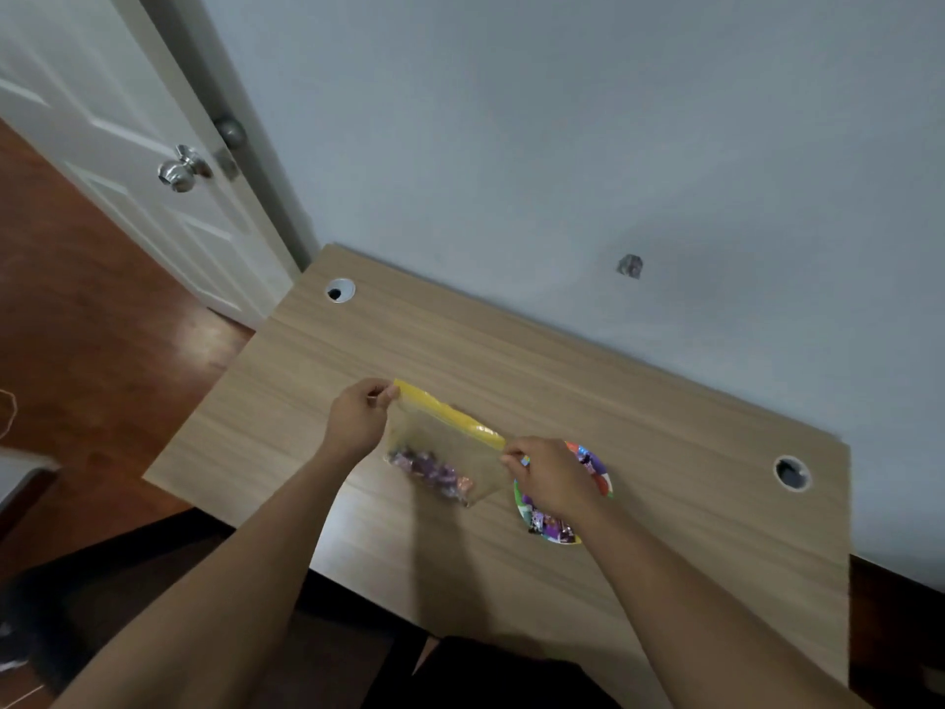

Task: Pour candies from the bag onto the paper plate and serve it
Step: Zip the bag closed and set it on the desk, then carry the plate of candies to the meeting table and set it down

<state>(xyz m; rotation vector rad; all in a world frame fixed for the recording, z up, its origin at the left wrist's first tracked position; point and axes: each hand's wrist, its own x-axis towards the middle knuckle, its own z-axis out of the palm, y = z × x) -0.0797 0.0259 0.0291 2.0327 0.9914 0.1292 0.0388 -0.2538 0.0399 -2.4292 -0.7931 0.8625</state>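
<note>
With the left hand [358, 419] and right hand [549, 475] each pinching an end of the zip bag's [450, 452] yellow strip, the candies [429, 470] pooled at its bottom could spill past the paper plate [603, 478] at centre-right if tipped too far left

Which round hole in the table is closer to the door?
The hole at the table's far left corner, beside the door. The other hole sits far right, past the plate.

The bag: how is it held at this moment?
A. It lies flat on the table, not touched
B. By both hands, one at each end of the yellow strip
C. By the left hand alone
B: the left hand and the right hand each pinch one end of the bag.
</note>
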